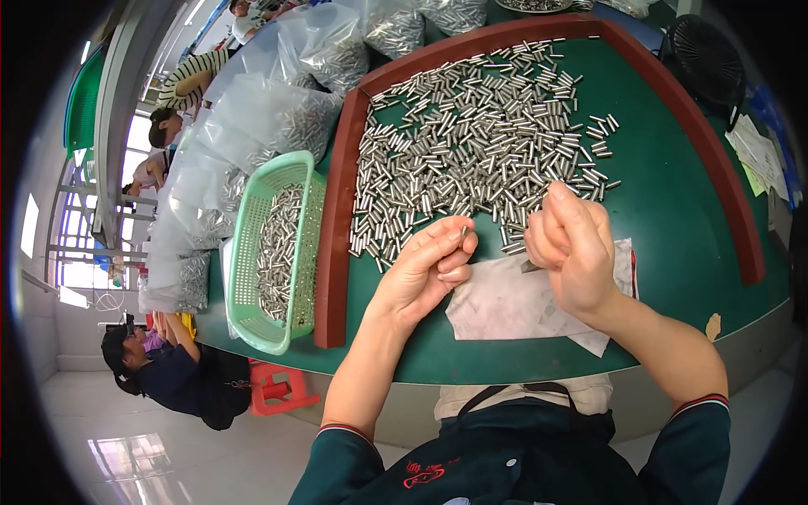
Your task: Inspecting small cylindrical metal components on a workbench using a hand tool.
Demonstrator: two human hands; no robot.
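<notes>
This is a factory sorting room. A green table (673,210) with a brown rim carries a big heap of small metal pins (471,143). Clear bags (269,118) and a green basket (278,252) hold more pins. Other workers (177,370) sit nearby on the tiled floor.

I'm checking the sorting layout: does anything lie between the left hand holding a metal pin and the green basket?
Yes. The raised brown rim stands between the left hand, pinching a metal pin, and the green basket.
</notes>
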